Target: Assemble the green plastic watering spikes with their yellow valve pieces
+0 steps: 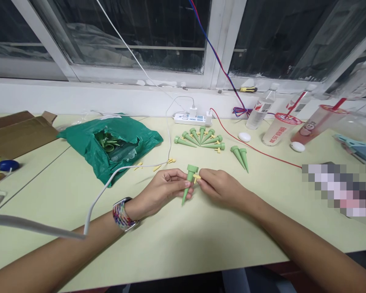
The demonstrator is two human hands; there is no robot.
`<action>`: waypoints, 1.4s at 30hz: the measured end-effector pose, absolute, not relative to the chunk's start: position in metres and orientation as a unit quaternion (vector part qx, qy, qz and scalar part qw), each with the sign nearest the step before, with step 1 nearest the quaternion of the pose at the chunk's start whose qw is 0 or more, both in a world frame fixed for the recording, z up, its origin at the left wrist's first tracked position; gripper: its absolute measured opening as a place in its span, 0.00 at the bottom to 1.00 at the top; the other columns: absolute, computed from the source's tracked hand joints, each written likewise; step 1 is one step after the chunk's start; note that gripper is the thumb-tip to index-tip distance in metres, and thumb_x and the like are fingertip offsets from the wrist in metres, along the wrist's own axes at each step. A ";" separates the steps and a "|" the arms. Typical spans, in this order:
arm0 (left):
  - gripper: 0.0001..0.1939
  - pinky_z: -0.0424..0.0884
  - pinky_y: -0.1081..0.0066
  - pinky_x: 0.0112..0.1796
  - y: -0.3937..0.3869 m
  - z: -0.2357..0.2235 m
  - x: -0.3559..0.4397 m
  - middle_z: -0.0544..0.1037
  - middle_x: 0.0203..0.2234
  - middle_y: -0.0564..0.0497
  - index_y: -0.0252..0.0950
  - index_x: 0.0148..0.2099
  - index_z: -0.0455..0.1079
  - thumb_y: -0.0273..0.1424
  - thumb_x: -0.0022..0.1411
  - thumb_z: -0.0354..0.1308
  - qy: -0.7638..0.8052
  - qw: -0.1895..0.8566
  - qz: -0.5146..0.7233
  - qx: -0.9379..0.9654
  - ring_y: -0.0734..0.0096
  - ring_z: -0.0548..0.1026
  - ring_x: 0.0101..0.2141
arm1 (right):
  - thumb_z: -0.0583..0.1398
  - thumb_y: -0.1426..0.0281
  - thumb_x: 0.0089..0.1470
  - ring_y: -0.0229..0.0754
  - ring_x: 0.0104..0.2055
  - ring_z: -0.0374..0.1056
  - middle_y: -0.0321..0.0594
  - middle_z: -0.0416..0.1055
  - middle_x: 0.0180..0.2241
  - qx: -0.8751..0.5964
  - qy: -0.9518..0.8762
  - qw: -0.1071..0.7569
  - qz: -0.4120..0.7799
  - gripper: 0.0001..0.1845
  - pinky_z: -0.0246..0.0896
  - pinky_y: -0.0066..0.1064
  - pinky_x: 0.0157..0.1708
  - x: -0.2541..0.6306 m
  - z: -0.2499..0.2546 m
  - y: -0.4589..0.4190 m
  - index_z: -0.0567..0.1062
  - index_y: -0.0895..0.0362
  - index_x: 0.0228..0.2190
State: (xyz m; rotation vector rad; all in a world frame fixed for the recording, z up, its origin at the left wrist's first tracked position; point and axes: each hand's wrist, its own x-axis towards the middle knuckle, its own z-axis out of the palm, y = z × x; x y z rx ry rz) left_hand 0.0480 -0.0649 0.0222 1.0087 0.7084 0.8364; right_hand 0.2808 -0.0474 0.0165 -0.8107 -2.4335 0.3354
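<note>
My left hand grips a green plastic watering spike, its wide cap up and its point tilted down. Between the fingers of my right hand is a small yellow valve at the side of the spike; whether it sits in the spike I cannot tell. Behind my hands, several green spikes with yellow valves lie fanned out. Two more spikes lie to the right, with no yellow valve visible on them. Several loose yellow valves lie beyond my left hand.
A torn green bag with green pieces inside lies at the left, near cardboard. A white cable crosses above my left forearm. A power strip stands at the back; drink cups and a bottle stand right.
</note>
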 end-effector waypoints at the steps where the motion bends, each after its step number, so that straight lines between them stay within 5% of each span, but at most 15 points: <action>1: 0.10 0.76 0.67 0.36 -0.065 0.021 0.048 0.81 0.31 0.46 0.31 0.40 0.78 0.32 0.62 0.72 0.318 0.731 0.386 0.464 0.67 0.79 0.32 | 0.49 0.68 0.72 0.37 0.25 0.52 0.32 0.60 0.26 -0.306 -0.900 0.280 0.137 0.13 0.46 0.30 0.27 0.280 0.015 -0.048 0.58 0.52 0.32; 15: 0.12 0.72 0.70 0.31 -0.063 0.015 0.051 0.79 0.30 0.48 0.32 0.43 0.80 0.35 0.63 0.70 0.357 0.660 0.424 0.508 0.71 0.75 0.28 | 0.50 0.65 0.73 0.38 0.24 0.55 0.33 0.63 0.24 -0.319 -0.888 0.317 0.096 0.16 0.46 0.33 0.27 0.286 0.013 -0.039 0.62 0.53 0.30; 18: 0.13 0.69 0.71 0.26 -0.062 0.019 0.049 0.78 0.28 0.50 0.33 0.44 0.81 0.38 0.64 0.68 0.418 0.572 0.425 0.563 0.74 0.70 0.23 | 0.56 0.65 0.69 0.39 0.29 0.64 0.38 0.72 0.34 -0.342 -0.846 0.385 0.138 0.05 0.58 0.33 0.30 0.288 0.013 -0.037 0.70 0.53 0.40; 22: 0.11 0.72 0.69 0.35 -0.062 0.022 0.046 0.83 0.38 0.45 0.36 0.44 0.83 0.37 0.66 0.64 0.446 0.418 0.407 0.679 0.66 0.77 0.34 | 0.61 0.67 0.65 0.44 0.41 0.73 0.44 0.74 0.50 -0.295 -0.851 0.378 0.213 0.18 0.71 0.38 0.42 0.283 0.011 -0.037 0.70 0.50 0.56; 25: 0.11 0.73 0.68 0.41 -0.062 0.019 0.046 0.83 0.40 0.46 0.38 0.45 0.83 0.37 0.66 0.63 0.455 0.374 0.398 0.703 0.62 0.79 0.41 | 0.61 0.67 0.65 0.44 0.40 0.73 0.41 0.76 0.45 -0.299 -0.857 0.357 0.219 0.13 0.71 0.39 0.43 0.282 0.010 -0.034 0.74 0.50 0.50; 30: 0.21 0.64 0.75 0.24 -0.060 0.012 0.044 0.72 0.26 0.58 0.41 0.61 0.65 0.39 0.69 0.59 0.478 0.426 0.460 0.615 0.75 0.67 0.22 | 0.64 0.70 0.57 0.47 0.42 0.74 0.40 0.77 0.40 -0.416 -0.817 0.382 0.120 0.11 0.68 0.39 0.44 0.297 0.006 -0.014 0.74 0.53 0.44; 35: 0.14 0.58 0.76 0.21 -0.056 0.014 0.040 0.68 0.20 0.61 0.40 0.55 0.64 0.36 0.70 0.55 0.475 0.450 0.456 0.604 0.77 0.61 0.18 | 0.62 0.68 0.57 0.54 0.46 0.71 0.45 0.78 0.40 -0.544 -0.775 0.319 -0.032 0.07 0.62 0.42 0.45 0.313 -0.002 0.005 0.74 0.53 0.40; 42: 0.11 0.58 0.77 0.23 -0.055 0.010 0.040 0.66 0.19 0.62 0.40 0.52 0.66 0.33 0.68 0.55 0.460 0.457 0.452 0.613 0.77 0.61 0.19 | 0.64 0.66 0.52 0.52 0.41 0.69 0.42 0.77 0.36 -0.575 -0.761 0.293 -0.058 0.09 0.57 0.38 0.39 0.312 -0.002 0.008 0.70 0.53 0.35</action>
